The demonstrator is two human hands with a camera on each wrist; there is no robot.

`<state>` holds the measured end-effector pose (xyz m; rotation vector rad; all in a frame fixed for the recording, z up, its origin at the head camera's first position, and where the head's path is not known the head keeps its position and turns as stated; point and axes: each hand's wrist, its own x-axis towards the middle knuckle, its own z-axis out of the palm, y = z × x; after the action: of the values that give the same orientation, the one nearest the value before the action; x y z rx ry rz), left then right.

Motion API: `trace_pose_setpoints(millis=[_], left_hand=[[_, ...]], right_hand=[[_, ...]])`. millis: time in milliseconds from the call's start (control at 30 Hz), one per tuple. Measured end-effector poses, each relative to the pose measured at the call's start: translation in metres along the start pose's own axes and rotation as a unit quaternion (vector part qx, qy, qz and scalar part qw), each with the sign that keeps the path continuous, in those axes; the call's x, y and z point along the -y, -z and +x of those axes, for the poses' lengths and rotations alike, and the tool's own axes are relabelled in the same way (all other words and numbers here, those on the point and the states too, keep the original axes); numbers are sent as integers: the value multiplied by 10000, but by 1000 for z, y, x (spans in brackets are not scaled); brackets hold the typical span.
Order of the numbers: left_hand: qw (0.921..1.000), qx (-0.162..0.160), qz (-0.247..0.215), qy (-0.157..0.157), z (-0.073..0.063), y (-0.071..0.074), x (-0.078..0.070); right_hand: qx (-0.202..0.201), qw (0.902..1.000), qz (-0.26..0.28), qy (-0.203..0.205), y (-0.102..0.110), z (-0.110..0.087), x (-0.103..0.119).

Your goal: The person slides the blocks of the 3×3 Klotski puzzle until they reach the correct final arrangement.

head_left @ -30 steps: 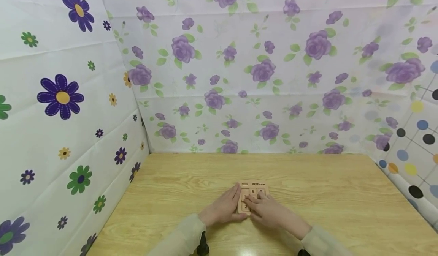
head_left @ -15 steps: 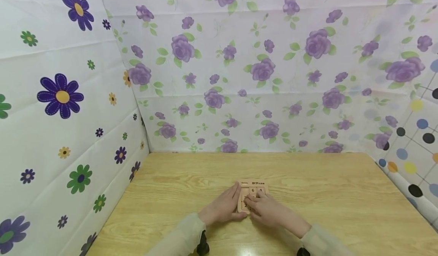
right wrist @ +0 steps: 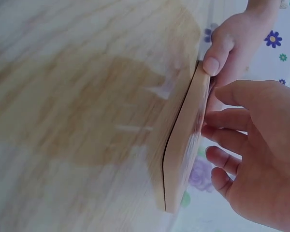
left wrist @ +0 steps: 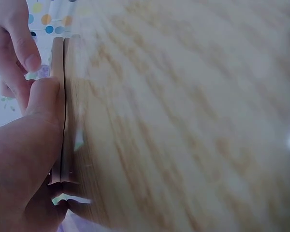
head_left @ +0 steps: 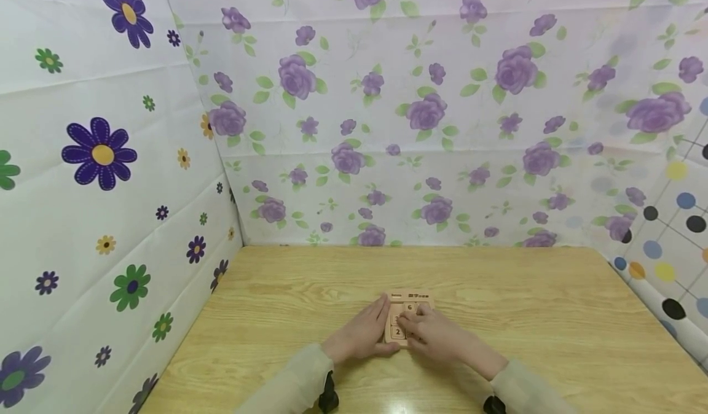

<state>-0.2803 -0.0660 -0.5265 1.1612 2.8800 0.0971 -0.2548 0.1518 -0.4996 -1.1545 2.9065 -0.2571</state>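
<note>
head view: the board lies flat on the table; the left grip holds its left and near edges; the right grip is relaxed, loosely bent at the tiles. left wrist view: the thumb presses the near edge. right wrist view: fingers curve beside the board's face.

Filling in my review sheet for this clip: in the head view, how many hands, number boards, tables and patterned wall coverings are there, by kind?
Hands: 2 (left hand, right hand)
Number board: 1
Table: 1
Patterned wall coverings: 3 (daisy cloth, rose cloth, dotted cloth)
Total: 7
</note>
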Motion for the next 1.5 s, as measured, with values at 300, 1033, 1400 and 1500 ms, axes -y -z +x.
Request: trace_pose_setpoints(millis=[300, 1033, 1400, 1500], left_hand=[[9999, -43, 104, 4, 1, -2, 1], [9999, 17, 106, 64, 2, -2, 1], [9991, 82, -359, 195, 0, 1, 0], [9983, 130, -390, 411, 0, 1, -1]], right_hand=[[-336, 9986, -239, -336, -2, -3, -8], [-137, 9977, -128, -653, -2, -2, -8], [-80, 9978, -126, -650, -1, -1, -8], [-71, 9976, -115, -683, -2, -1, -9]])
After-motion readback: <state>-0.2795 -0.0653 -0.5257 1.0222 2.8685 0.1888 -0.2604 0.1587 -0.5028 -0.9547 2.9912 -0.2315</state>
